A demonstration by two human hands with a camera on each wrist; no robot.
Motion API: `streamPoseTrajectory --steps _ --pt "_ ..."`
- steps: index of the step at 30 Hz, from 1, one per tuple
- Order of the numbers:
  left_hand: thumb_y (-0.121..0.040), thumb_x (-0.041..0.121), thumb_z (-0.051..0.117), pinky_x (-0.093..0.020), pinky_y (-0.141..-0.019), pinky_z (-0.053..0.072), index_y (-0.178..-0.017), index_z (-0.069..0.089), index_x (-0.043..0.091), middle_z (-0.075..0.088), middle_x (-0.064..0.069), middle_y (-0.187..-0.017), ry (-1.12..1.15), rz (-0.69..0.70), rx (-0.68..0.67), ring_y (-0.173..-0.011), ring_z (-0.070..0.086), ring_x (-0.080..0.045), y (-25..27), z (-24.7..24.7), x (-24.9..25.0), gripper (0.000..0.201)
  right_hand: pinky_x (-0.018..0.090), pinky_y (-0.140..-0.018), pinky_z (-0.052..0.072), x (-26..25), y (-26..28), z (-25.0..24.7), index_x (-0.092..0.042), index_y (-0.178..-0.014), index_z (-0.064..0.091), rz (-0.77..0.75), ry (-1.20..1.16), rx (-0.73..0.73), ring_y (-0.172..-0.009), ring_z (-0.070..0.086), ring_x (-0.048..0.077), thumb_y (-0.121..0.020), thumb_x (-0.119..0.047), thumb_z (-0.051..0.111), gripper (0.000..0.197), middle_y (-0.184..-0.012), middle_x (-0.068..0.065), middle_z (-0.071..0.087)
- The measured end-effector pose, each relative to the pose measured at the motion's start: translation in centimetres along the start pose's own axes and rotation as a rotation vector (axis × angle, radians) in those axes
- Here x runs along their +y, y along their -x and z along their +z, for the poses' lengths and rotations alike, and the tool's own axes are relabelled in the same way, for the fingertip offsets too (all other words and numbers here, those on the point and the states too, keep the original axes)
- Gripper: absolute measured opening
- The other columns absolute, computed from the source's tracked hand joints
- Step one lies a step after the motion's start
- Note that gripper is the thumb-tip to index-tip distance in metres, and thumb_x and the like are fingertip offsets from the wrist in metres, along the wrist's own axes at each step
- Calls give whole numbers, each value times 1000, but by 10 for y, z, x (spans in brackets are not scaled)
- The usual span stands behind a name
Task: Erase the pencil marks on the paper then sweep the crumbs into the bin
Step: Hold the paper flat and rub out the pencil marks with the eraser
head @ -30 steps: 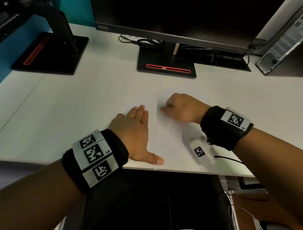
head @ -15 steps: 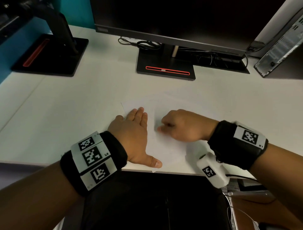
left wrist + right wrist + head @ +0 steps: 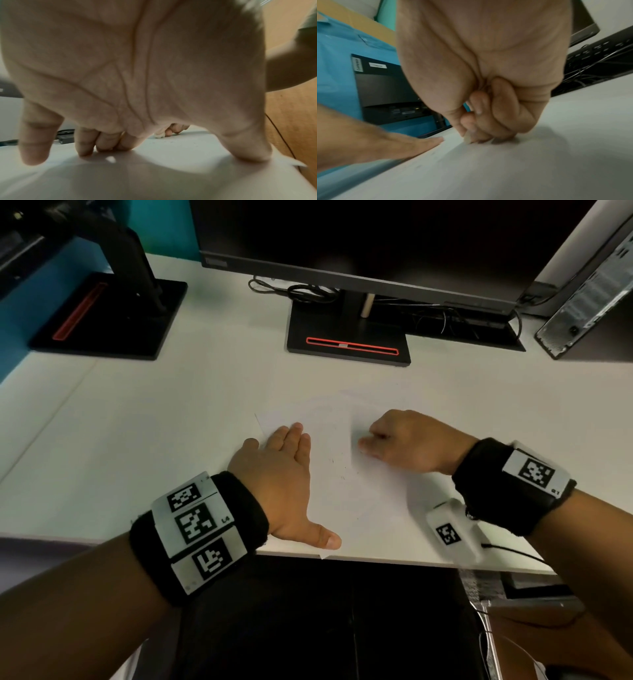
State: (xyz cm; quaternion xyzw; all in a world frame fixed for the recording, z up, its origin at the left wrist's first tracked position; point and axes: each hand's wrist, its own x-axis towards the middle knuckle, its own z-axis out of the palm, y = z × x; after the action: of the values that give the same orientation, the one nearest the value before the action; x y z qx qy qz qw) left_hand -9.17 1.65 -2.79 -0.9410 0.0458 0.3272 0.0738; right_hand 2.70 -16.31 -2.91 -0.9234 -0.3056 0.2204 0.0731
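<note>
White sheet of paper (image 3: 346,494) lies flat on the white desk surface (image 3: 137,440), near its front edge, with one corner projecting slightly past that edge. Small dark crumbs (image 3: 337,470) are scattered on the sheet between the two hands.

Left hand (image 3: 281,484): palm down on the left part of the sheet, fingers straight and held together, pointing away from the body, thumb spread to the right along the desk's front edge. The left wrist view shows fingertips (image 3: 85,150) and thumb tip in contact with the sheet, with the palm arched above it. Nothing is gripped.

Right hand (image 3: 407,440): knuckles up, fingers curled into a loose fist, wrist raised, placed on the right part of the sheet. Thumb and forefinger pinch a small pale eraser (image 3: 467,138); its lower end touches the paper. The eraser (image 3: 160,134) also shows in the left wrist view, at the far side of the sheet.

Both forearms carry black wristbands with printed marker tags (image 3: 195,522). A black monitor stand with a red stripe (image 3: 349,344) sits at the rear of the desk, well apart from the sheet.
</note>
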Motion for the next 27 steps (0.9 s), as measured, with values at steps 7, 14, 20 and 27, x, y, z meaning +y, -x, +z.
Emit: streamPoseTrajectory --steps 7,14,20,27 --pt "-63 100 39 -50 -124 11 -153 -25 3 -30 -13 -163 -6 -4 16 -154 -15 -27 -1 0 1 147 30 -55 31 -5 2 2 -14 -60 42 -37 -1 -75 -60 42 17 -102 -37 47 48 -63 -2 45" --pt "-69 93 48 -52 -114 31 -154 21 24 7 -7 -166 176 79 163 -148 15 -34 -11 -6 -26 113 31 -57 41 18 -7 -3 -10 -67 54 82 -164 11 -52 47 17 -99 -36 52 41 -59 1 53" --pt "-69 84 65 -51 -111 36 -155 17 23 19 -3 -163 164 27 171 -144 26 -31 -23 -12 -39 116 28 -58 33 -22 -3 7 -13 -65 48 -139 -51 -53 -59 46 12 -101 -39 48 45 -65 -2 52" --pt "-70 93 49 -57 -116 29 -161 -8 16 -13 3 -169 90 -64 98 -154 4 -36 -23 -11 -34 131 27 -53 31 -11 -31 -7 -12 -64 47 -51 8 8 -64 49 19 -102 -36 46 45 -66 1 53"
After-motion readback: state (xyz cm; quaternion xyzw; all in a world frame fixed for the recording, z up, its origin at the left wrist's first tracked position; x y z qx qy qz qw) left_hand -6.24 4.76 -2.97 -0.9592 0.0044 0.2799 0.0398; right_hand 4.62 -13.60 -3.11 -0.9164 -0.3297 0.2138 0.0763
